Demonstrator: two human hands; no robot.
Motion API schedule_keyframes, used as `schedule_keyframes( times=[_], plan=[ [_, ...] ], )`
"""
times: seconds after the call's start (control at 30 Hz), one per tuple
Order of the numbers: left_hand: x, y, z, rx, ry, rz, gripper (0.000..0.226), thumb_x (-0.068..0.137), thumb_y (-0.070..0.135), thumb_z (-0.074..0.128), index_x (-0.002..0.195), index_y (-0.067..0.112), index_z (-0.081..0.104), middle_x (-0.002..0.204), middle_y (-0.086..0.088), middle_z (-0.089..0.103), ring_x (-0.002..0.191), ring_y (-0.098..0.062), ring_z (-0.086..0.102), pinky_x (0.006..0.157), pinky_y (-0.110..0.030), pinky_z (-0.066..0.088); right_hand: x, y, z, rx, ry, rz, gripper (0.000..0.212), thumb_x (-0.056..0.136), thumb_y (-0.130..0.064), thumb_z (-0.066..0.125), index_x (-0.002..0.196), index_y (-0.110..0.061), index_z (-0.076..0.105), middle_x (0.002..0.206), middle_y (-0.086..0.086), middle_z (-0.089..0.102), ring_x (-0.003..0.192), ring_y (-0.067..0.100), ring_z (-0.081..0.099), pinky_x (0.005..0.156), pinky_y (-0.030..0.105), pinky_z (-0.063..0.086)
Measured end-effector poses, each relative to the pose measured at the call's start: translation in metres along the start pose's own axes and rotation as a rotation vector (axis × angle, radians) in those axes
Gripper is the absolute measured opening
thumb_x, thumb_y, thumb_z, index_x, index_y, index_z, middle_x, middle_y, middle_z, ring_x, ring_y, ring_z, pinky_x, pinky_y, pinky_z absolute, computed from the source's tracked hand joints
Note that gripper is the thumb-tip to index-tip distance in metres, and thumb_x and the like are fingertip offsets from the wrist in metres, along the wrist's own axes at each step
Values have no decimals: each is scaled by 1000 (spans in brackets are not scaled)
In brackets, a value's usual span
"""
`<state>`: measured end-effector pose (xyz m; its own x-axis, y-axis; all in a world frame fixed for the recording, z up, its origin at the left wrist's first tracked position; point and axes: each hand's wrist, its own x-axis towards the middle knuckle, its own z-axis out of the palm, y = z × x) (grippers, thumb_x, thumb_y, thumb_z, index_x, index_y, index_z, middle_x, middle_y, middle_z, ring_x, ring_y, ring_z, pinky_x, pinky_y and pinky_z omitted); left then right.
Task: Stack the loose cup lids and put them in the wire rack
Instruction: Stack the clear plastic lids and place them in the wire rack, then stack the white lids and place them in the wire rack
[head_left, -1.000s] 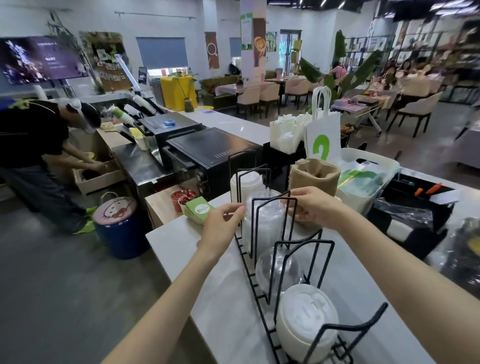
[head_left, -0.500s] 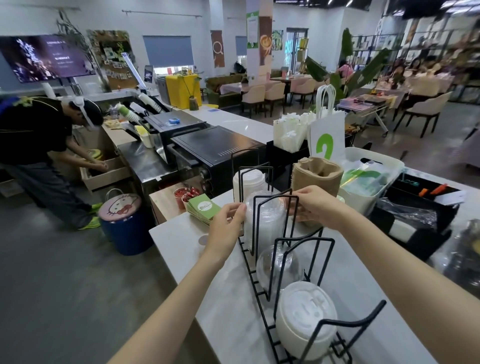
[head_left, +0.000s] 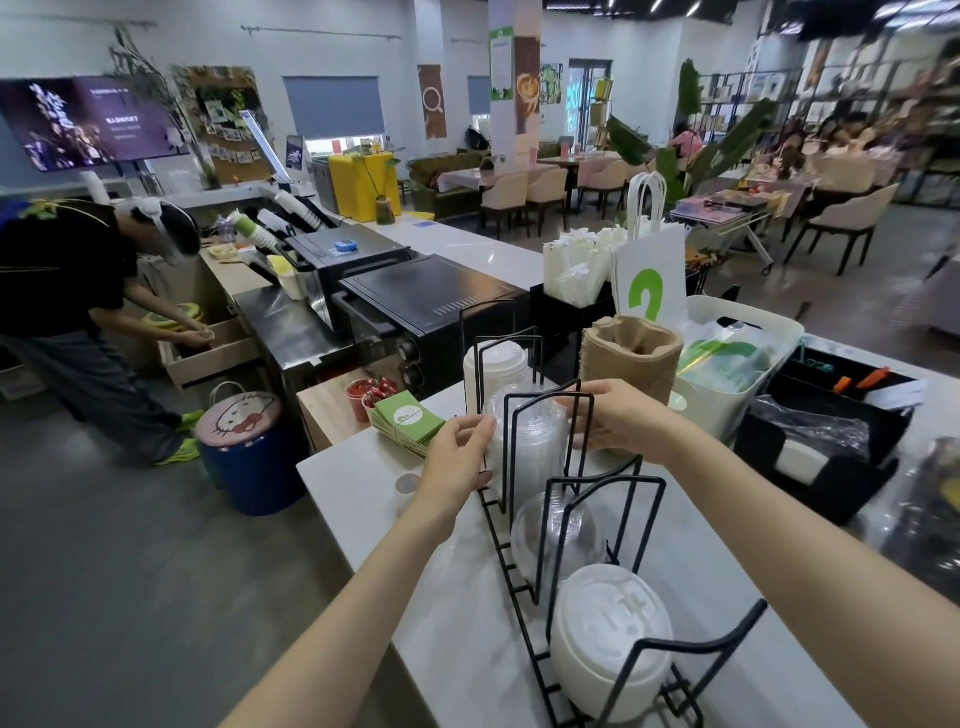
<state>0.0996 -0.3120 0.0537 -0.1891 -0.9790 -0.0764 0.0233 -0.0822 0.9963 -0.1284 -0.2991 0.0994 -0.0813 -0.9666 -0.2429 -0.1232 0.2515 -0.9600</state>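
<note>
A black wire rack (head_left: 605, 499) runs along the white counter. Its slots hold, from near to far, a stack of white lids (head_left: 610, 642), clear dome lids (head_left: 556, 535), a stack of clear lids (head_left: 527, 441) and more white lids (head_left: 493, 366). My left hand (head_left: 460, 454) and my right hand (head_left: 613, 415) hold the clear lid stack from its two sides, fingers curled on its rim, inside the rack's second slot from the far end.
Green cards (head_left: 408, 423) lie left of the rack. Behind it stand brown cup sleeves (head_left: 631, 358), a white bin (head_left: 737, 364), a black tray (head_left: 826, 436) and paper bags (head_left: 649, 280). A black oven (head_left: 431, 306) sits below the counter. A person (head_left: 78, 312) bends over a drawer at left.
Both hands stay on the clear lid stack; the left hand has shifted slightly along its side. The camera has moved a little.
</note>
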Motion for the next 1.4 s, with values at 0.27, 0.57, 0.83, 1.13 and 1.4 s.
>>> schedule_keyframes(
  times=[0.27, 0.57, 0.83, 1.13, 1.4],
  plan=[
    [1, 1, 1, -75, -92, -221, 40, 103, 58, 52, 115, 22, 66, 105, -1, 67, 91, -21, 66, 76, -34, 63, -4, 1, 13, 29, 24, 225, 42, 93, -42, 65, 64, -17, 80, 69, 4, 76, 79, 32, 70, 93, 55, 57],
    [7, 0, 2, -81, -56, -250, 53, 98, 64, 56, 119, 17, 66, 110, -7, 59, 100, -24, 59, 90, -39, 63, -4, 2, 21, 106, 35, 188, 21, 97, -27, 60, 103, -8, 68, 108, 19, 61, 99, 39, 61, 104, 65, 46],
    [5, 23, 2, -11, 97, 9, 33, 106, 50, 50, 110, 18, 58, 103, 4, 62, 90, -7, 60, 79, -33, 58, -15, -15, 11, 115, 201, 69, 51, 97, -59, 50, 119, -16, 67, 110, 5, 66, 99, 22, 64, 91, 44, 55],
    [-39, 107, 16, -27, 69, 367, 35, 110, 36, 45, 86, 18, 63, 79, 2, 63, 56, 8, 60, 52, -10, 49, -96, -69, 6, 57, 389, -471, 14, 98, -26, 61, 88, -22, 70, 101, 2, 78, 97, 16, 73, 84, 36, 58],
    [-142, 146, 44, 15, 17, 557, 40, 110, 29, 47, 74, 18, 58, 73, 1, 60, 63, -6, 58, 58, -17, 47, -208, -74, -2, 100, 303, -633, 11, 101, -19, 58, 95, -16, 65, 95, 1, 76, 87, 15, 74, 76, 27, 59]
  ],
)
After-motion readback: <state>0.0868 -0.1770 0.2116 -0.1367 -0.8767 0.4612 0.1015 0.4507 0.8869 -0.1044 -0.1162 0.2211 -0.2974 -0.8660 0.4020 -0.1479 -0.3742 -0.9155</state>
